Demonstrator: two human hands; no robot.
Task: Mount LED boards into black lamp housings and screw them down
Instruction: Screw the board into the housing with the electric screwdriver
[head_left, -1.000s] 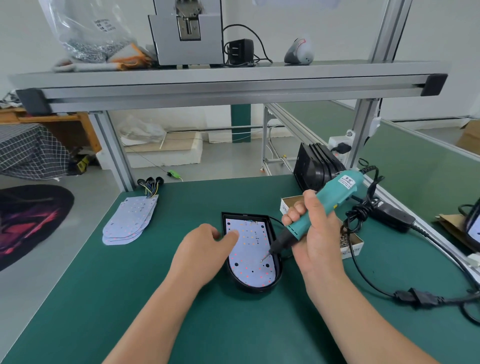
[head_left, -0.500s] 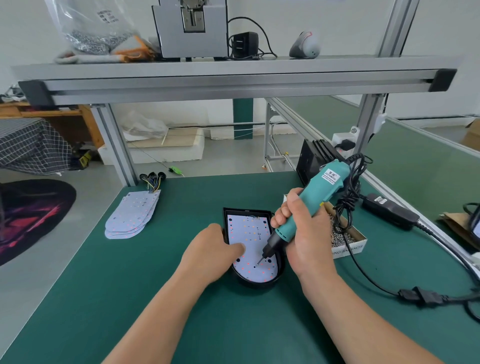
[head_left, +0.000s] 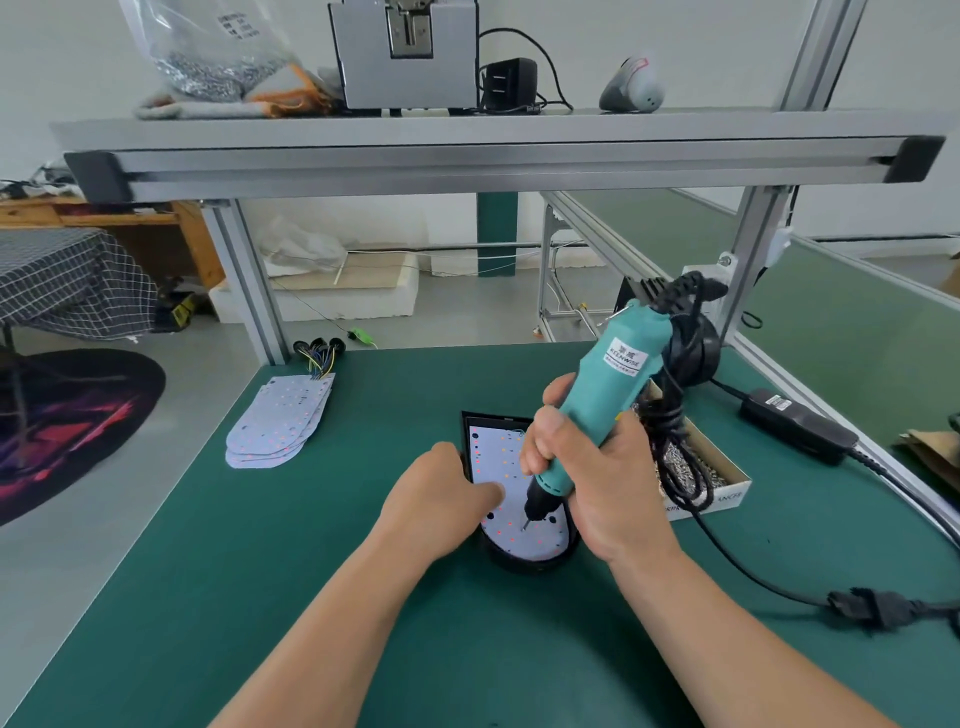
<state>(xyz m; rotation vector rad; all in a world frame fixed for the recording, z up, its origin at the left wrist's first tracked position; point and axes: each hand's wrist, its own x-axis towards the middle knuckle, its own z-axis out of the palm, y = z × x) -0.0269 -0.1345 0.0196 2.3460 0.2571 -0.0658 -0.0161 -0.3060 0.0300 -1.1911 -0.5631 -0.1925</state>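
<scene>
A black lamp housing (head_left: 524, 564) lies on the green bench with a white LED board (head_left: 493, 452) seated inside it. My left hand (head_left: 441, 493) rests on the housing's left side, its fingers lying on the board. My right hand (head_left: 587, 467) grips a teal electric screwdriver (head_left: 613, 384), held nearly upright. The driver's bit touches the board near its rounded front end.
A stack of spare LED boards (head_left: 280, 421) with wire leads lies at the left. A cardboard box of screws (head_left: 701, 467) sits right of the housing. Black housings (head_left: 649, 296) stand behind it. The driver's cable and power brick (head_left: 795, 426) run along the right edge.
The screwdriver has swung from a slant to nearly upright, and its bit has moved down the board toward the rounded end. My left hand stays on the housing.
</scene>
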